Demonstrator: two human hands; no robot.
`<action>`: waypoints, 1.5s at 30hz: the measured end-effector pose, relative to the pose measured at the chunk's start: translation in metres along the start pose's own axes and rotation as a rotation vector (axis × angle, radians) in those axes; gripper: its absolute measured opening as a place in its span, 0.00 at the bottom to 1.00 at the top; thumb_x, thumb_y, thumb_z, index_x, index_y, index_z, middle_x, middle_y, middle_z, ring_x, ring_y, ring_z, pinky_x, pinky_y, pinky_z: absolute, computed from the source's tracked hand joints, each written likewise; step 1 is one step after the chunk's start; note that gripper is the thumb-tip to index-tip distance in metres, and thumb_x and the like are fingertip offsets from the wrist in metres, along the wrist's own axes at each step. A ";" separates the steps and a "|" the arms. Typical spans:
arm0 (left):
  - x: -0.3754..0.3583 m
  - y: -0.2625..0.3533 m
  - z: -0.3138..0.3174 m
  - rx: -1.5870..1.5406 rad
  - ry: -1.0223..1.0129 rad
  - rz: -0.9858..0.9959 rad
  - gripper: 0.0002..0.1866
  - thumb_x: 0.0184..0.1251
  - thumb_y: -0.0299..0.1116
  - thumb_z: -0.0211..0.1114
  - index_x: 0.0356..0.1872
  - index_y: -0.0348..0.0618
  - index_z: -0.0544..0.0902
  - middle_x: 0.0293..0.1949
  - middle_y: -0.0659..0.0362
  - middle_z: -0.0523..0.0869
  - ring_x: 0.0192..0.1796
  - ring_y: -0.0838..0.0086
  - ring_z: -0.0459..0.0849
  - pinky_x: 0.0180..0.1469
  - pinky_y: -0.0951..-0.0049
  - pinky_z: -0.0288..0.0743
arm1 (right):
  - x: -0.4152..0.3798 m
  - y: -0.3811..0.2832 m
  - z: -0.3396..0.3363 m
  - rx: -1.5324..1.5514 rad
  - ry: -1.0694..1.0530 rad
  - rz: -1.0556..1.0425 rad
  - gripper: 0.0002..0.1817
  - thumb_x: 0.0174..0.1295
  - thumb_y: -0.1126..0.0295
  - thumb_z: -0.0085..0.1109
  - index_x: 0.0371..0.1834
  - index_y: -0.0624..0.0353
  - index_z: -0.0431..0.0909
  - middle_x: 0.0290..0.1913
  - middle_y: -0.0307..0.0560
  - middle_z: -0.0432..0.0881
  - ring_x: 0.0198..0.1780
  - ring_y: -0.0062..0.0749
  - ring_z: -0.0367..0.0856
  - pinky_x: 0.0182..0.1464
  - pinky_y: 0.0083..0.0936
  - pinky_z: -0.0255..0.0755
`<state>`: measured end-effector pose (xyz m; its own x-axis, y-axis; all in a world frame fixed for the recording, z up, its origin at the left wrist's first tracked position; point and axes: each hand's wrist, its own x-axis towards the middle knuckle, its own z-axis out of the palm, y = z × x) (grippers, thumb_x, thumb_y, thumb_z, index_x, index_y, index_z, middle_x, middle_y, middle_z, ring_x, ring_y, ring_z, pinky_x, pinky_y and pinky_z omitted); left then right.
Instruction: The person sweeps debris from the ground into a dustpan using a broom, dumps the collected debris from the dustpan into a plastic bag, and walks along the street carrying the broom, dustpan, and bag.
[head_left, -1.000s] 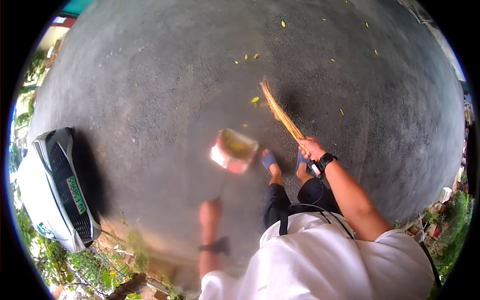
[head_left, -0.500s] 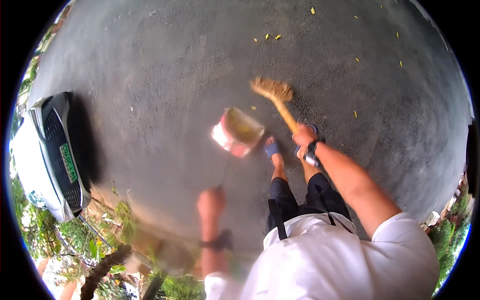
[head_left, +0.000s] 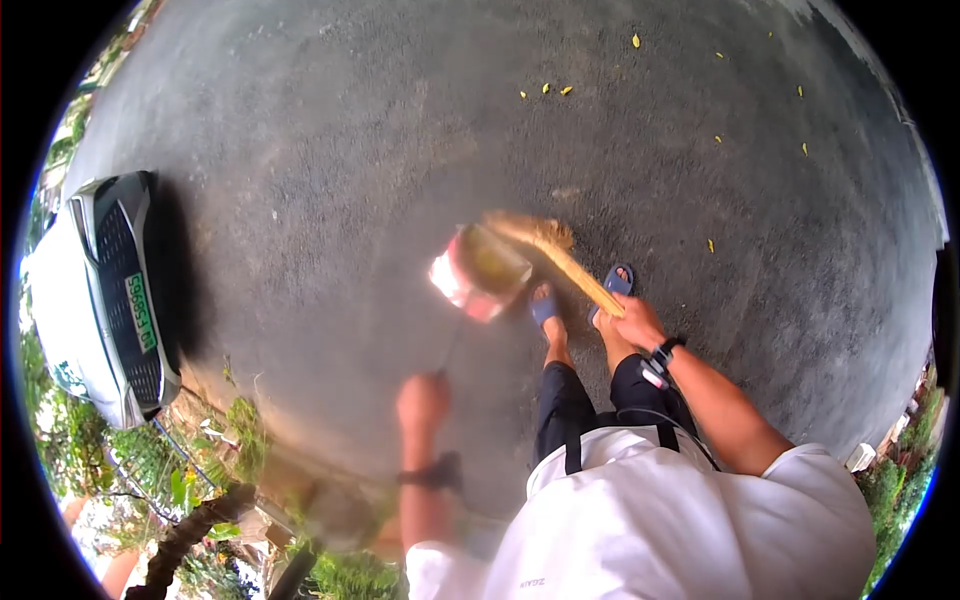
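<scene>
- Right hand [head_left: 638, 322] gripping broom [head_left: 560, 258], bristles ahead, touching dustpan [head_left: 482, 270] mouth.
- Left hand [head_left: 422, 402] blurred, closed on dustpan handle; pan ahead on asphalt [head_left: 330, 150].
- Car [head_left: 95, 300] far left.

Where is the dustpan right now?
The dustpan sits on the pavement mid-frame, just left of the feet, with the broom head at its mouth; the left hand holds its long handle.

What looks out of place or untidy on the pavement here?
Small yellow leaves lie scattered on the asphalt, far beyond the dustpan. The right hand holds the broom with its bristles at the dustpan's mouth. Nothing looks damaged.
</scene>
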<state>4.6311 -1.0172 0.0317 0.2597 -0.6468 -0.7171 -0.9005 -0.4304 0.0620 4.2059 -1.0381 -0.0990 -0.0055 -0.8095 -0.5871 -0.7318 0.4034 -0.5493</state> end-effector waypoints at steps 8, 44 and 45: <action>0.008 -0.018 0.017 0.077 0.083 0.081 0.21 0.69 0.50 0.57 0.26 0.44 0.83 0.29 0.48 0.86 0.35 0.49 0.86 0.38 0.52 0.80 | 0.038 -0.040 0.065 0.033 -0.251 0.167 0.15 0.56 0.65 0.62 0.45 0.60 0.79 0.25 0.49 0.82 0.25 0.38 0.81 0.27 0.36 0.72; -0.002 -0.013 -0.004 -0.018 -0.004 0.027 0.19 0.63 0.47 0.62 0.32 0.38 0.86 0.34 0.42 0.86 0.40 0.45 0.85 0.43 0.53 0.78 | -0.074 -0.058 -0.008 -0.222 -0.249 0.099 0.20 0.55 0.71 0.62 0.53 0.57 0.76 0.44 0.61 0.84 0.49 0.62 0.81 0.48 0.49 0.76; -0.004 -0.010 -0.007 -0.040 -0.023 0.023 0.19 0.61 0.46 0.64 0.33 0.36 0.85 0.34 0.41 0.86 0.42 0.43 0.84 0.45 0.52 0.77 | -0.091 -0.064 -0.022 -0.209 -0.213 0.047 0.18 0.53 0.69 0.64 0.49 0.58 0.77 0.43 0.62 0.83 0.49 0.60 0.81 0.49 0.49 0.75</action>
<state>4.6415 -1.0148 0.0382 0.2307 -0.6427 -0.7305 -0.8915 -0.4404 0.1060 4.2382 -0.9999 0.0031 0.0841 -0.6754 -0.7327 -0.8587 0.3239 -0.3971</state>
